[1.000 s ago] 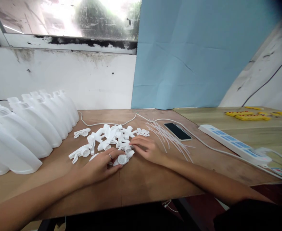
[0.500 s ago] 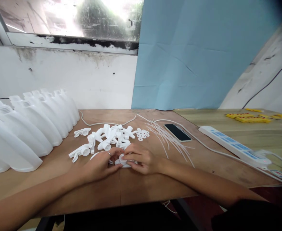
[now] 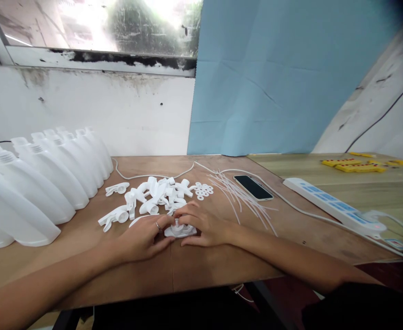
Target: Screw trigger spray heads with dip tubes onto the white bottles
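Observation:
Near the front of the table, a white plastic trigger sprayer head [image 3: 180, 231] lies between my two hands, a small stub pointing up from its middle. My left hand [image 3: 149, 233], with a ring on one finger, grips its left end between thumb and fingers. My right hand [image 3: 201, 224] curls over it from the right, fingertips at the top and thumb at the near edge. The fingers hide part of it. Behind my hands lies a pile of white sprayer heads [image 3: 158, 192]; another one [image 3: 115, 217] rests left of the pile.
White bottles [image 3: 59, 172] stand in rows at the left. Small white rings [image 3: 203, 190] and thin white tubes [image 3: 241, 199] lie right of the pile. Beyond are a phone [image 3: 253, 187], a white cable [image 3: 301, 211], a power strip [image 3: 332, 204] and yellow pieces [image 3: 356, 166].
A wide round rim showed on the sprayer head between my hands before; now a narrower stub shows there. My right fingers have opened slightly and shifted, and the view has tilted a little.

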A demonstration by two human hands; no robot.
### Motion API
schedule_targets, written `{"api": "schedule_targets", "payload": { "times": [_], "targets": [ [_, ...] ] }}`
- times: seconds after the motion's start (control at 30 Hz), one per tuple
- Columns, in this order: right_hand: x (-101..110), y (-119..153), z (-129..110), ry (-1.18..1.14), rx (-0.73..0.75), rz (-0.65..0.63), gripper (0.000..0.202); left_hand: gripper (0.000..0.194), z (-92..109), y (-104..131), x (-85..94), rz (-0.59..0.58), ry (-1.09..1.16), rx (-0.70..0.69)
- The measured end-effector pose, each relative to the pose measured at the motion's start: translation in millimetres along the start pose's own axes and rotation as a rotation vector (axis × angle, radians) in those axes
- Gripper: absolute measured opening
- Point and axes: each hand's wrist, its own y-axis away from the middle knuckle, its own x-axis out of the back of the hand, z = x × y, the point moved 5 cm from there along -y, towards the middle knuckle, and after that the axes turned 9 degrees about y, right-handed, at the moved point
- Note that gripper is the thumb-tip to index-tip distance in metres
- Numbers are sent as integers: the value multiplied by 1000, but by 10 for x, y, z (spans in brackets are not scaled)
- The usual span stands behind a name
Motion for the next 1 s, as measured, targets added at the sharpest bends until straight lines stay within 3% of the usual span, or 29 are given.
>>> {"api": "schedule_targets", "payload": {
  "times": [0.2, 1.0],
  "targets": [
    [-61, 54, 15, -32, -11, 49, 27, 23, 29, -4, -33, -40, -110, -83],
    [-55, 30, 2, -69, 8, 37, 15, 23, -14, -3, -76, -55, -135, -111]
  ]
}}
